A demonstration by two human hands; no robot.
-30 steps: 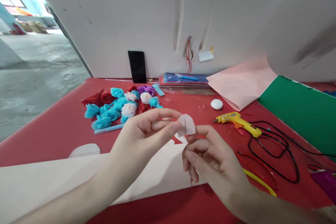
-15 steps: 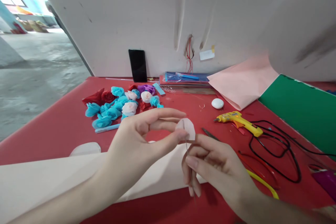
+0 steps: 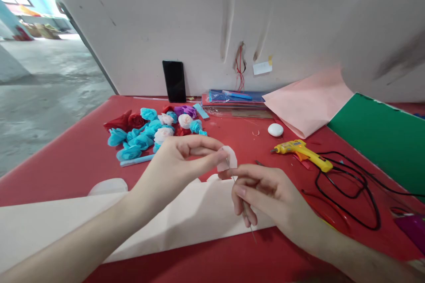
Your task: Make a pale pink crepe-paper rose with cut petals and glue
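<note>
Between thumb and fingers my left hand [image 3: 186, 159] pinches a small pale pink paper petal [image 3: 231, 157]. A thin wire [image 3: 253, 233] runs from the petal down through the fingers of my right hand [image 3: 265, 192], which are closed on it. My right index fingertip is close to the petal's lower edge. Below both hands lies a long pale paper strip [image 3: 186, 212] on the red table. More pale cut pieces [image 3: 109, 186] rest at the strip's far edge.
Blue, white, red and purple paper flowers [image 3: 142, 141] lie back left. Behind stand a black phone [image 3: 174, 82] and stacked sheets [image 3: 232, 97]. At right are a yellow glue gun [image 3: 303, 152] with black cord, a white oval object [image 3: 275, 130], pink paper [image 3: 308, 101] and a green board [image 3: 381, 141].
My left hand has moved slightly left with the petal. The wire now leans more, its lower end pointing right, and my right hand has risen a little.
</note>
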